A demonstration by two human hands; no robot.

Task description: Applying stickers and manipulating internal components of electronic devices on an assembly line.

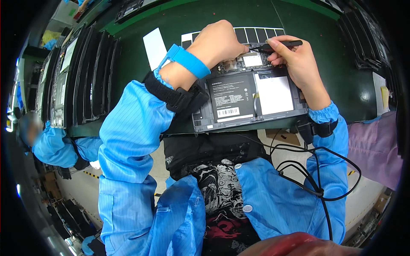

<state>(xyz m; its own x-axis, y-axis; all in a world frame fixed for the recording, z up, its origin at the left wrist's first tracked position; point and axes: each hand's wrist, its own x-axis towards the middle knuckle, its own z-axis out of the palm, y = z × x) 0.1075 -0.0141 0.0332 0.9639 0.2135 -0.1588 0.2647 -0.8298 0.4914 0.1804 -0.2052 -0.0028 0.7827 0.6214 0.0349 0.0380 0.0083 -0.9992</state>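
An opened flat electronic device point(206, 121) lies on the green bench before me, its insides facing up. A black battery pack point(232, 94) with a printed label fills its lower left, beside a white panel point(274, 94). Over the circuit board point(230, 65) at its far end, my left hand point(218, 42) is closed, its fingertips down at the board and mostly hidden by the hand. My right hand point(294, 57) pinches slim black tweezers point(290, 43). Their tapered end points left, close to my left fingertips.
Upright dark panels point(96, 77) stand in a row at the left, more point(358, 40) at the right. A white card point(154, 48) and a sheet of black rectangles point(256, 33) lie beyond the device. Black cable point(320, 192) loops by my right arm. People sit on both sides.
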